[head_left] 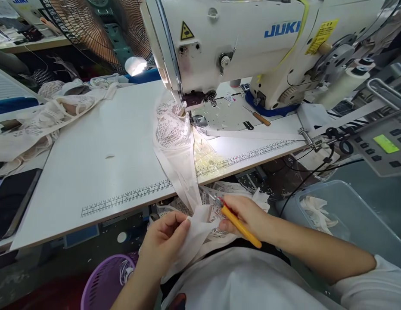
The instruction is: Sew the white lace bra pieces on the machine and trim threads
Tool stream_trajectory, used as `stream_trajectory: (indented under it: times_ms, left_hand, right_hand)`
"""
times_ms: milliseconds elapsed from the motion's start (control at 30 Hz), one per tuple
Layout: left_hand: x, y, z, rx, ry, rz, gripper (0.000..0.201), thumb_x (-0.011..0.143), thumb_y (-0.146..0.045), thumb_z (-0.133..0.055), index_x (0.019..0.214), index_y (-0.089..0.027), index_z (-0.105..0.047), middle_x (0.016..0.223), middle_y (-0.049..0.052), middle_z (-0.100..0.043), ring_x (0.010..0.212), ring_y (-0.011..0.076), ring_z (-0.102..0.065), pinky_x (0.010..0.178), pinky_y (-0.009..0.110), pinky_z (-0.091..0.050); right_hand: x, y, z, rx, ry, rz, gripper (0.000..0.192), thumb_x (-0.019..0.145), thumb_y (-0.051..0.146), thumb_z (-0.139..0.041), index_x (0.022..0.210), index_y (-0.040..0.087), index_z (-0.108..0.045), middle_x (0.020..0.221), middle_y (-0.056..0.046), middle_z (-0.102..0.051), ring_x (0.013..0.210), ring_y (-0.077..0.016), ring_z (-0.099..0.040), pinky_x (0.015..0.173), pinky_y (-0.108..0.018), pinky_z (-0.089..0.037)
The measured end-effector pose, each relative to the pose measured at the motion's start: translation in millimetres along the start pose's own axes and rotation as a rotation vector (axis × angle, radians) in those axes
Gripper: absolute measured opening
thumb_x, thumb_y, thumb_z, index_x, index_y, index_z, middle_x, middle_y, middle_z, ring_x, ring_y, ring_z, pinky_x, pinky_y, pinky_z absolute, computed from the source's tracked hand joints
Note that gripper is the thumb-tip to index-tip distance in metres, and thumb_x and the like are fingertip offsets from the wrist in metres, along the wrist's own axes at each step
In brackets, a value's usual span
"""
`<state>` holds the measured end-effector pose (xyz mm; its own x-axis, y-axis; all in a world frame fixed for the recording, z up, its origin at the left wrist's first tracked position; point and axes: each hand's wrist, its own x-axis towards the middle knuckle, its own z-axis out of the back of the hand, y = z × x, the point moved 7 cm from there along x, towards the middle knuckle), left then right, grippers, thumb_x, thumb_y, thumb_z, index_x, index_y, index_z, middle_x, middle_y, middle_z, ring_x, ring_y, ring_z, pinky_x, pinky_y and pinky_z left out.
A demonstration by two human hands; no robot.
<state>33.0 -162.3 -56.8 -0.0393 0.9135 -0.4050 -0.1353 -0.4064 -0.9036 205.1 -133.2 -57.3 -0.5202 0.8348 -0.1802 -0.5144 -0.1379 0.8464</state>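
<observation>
My left hand [168, 237], thumb and fingers pinched together, grips the edge of a white fabric band [197, 224] over my lap. In my right hand [247, 215] is a pair of orange-handled thread snips [240, 226], its metal tip pointing up and left beside the band. The band runs up over the table edge to a white lace bra [172, 131], which lies under the needle area of the sewing machine [232, 47]. More white lace fabric [219, 224] hangs below the table edge, partly behind my right hand.
The white table [122, 142] has a printed ruler along its front edge. A pile of lace pieces [58, 114] lies at left, near a dark tablet-like object [13, 202]. A wooden-handled tool [261, 118] lies behind. Below are a purple basket [100, 275] and a clear bin [355, 198].
</observation>
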Motion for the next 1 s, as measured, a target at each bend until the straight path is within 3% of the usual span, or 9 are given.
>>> stream_trajectory:
  times_ms: [100, 167, 267, 400, 533, 667, 800, 900, 1000]
  left_hand:
    - [-4.9, -12.3, -5.4, 0.118, -0.007, -0.124, 0.009, 0.068, -0.027, -0.062, 0.070, -0.019, -0.064, 0.065, 0.000, -0.063, 0.059, 0.0133, -0.055, 0.053, 0.021, -0.043]
    - [-8.7, -18.3, -11.0, 0.152, -0.031, -0.200, 0.012, 0.070, -0.025, -0.061, 0.080, -0.020, -0.062, 0.066, -0.001, -0.063, 0.060, 0.0134, -0.057, 0.054, 0.021, -0.044]
    - [-13.0, -19.6, -18.9, 0.166, -0.069, -0.247, 0.015, 0.075, -0.025, -0.057, 0.089, -0.022, -0.055, 0.066, -0.003, -0.062, 0.061, 0.0128, -0.058, 0.053, 0.020, -0.045]
    - [-12.0, -20.5, -25.5, 0.338, 0.048, -0.364, 0.011, 0.079, -0.023, -0.051, 0.090, -0.025, -0.053, 0.076, -0.003, -0.065, 0.069, 0.0128, -0.062, 0.059, 0.019, -0.048]
    - [-3.8, -14.0, -12.0, 0.777, 0.221, -0.465, 0.012, 0.082, -0.025, -0.047, 0.087, -0.026, -0.058, 0.078, -0.002, -0.067, 0.070, 0.0151, -0.062, 0.059, 0.022, -0.047]
    - [3.3, -11.8, 13.3, 1.029, 0.178, -0.434, 0.019, 0.084, -0.029, -0.043, 0.083, -0.023, -0.061, 0.076, 0.000, -0.068, 0.069, 0.0181, -0.063, 0.057, 0.025, -0.045]
    - [-1.4, -21.3, 2.4, 1.105, 0.241, -0.487, 0.023, 0.085, -0.026, -0.040, 0.079, -0.021, -0.061, 0.076, 0.001, -0.068, 0.071, 0.0199, -0.063, 0.063, 0.029, -0.046]
    - [-7.3, -31.9, -15.5, 1.135, 0.285, -0.591, 0.024, 0.086, -0.022, -0.038, 0.079, -0.019, -0.061, 0.075, 0.003, -0.068, 0.070, 0.0208, -0.062, 0.064, 0.032, -0.046]
    - [-13.8, -39.6, -29.8, 1.142, 0.325, -0.689, 0.024, 0.084, -0.015, -0.037, 0.080, -0.018, -0.060, 0.073, 0.003, -0.067, 0.068, 0.0206, -0.060, 0.063, 0.033, -0.046]
  right_hand:
    - [-0.2, 19.1, 21.7, 0.109, -0.198, 0.166, 0.029, 0.066, 0.039, -0.060, 0.077, 0.019, -0.043, 0.074, -0.002, -0.049, 0.063, -0.0142, -0.044, 0.057, -0.027, -0.038]
    - [3.1, 29.6, 19.5, 0.199, -0.174, 0.205, 0.027, 0.065, 0.031, -0.061, 0.081, 0.019, -0.044, 0.079, -0.002, -0.050, 0.067, -0.0139, -0.046, 0.060, -0.026, -0.041]
    - [11.7, 34.3, 1.7, 0.299, -0.065, 0.152, 0.023, 0.062, 0.021, -0.061, 0.071, 0.020, -0.040, 0.071, 0.002, -0.048, 0.059, -0.0107, -0.044, 0.052, -0.022, -0.039]
    - [14.0, 33.1, -5.9, 0.242, -0.033, 0.189, 0.026, 0.057, 0.013, -0.060, 0.068, 0.021, -0.038, 0.065, 0.005, -0.044, 0.057, -0.0092, -0.042, 0.051, -0.020, -0.038]
    - [-1.1, 26.1, 26.0, 0.097, -0.161, 0.285, 0.019, 0.062, 0.012, -0.054, 0.072, 0.020, -0.040, 0.067, 0.003, -0.045, 0.057, -0.0096, -0.041, 0.051, -0.020, -0.037]
    - [-15.9, 1.2, 58.2, -0.073, -0.275, 0.166, 0.012, 0.066, 0.016, -0.050, 0.074, 0.020, -0.043, 0.068, 0.001, -0.048, 0.057, -0.0107, -0.042, 0.051, -0.022, -0.037]
    - [-20.0, -13.3, 66.2, -0.212, -0.377, 0.068, 0.012, 0.067, 0.018, -0.055, 0.072, 0.020, -0.044, 0.067, 0.001, -0.052, 0.056, -0.0118, -0.045, 0.051, -0.023, -0.037]
    - [-15.8, -3.2, 52.4, -0.189, -0.394, 0.084, 0.017, 0.066, 0.015, -0.058, 0.078, 0.019, -0.048, 0.072, 0.000, -0.055, 0.057, -0.0120, -0.047, 0.051, -0.023, -0.038]
    - [-4.2, 16.5, 10.0, -0.080, -0.123, 0.185, 0.021, 0.064, 0.014, -0.061, 0.080, 0.019, -0.049, 0.071, 0.000, -0.055, 0.055, -0.0111, -0.048, 0.048, -0.022, -0.038]
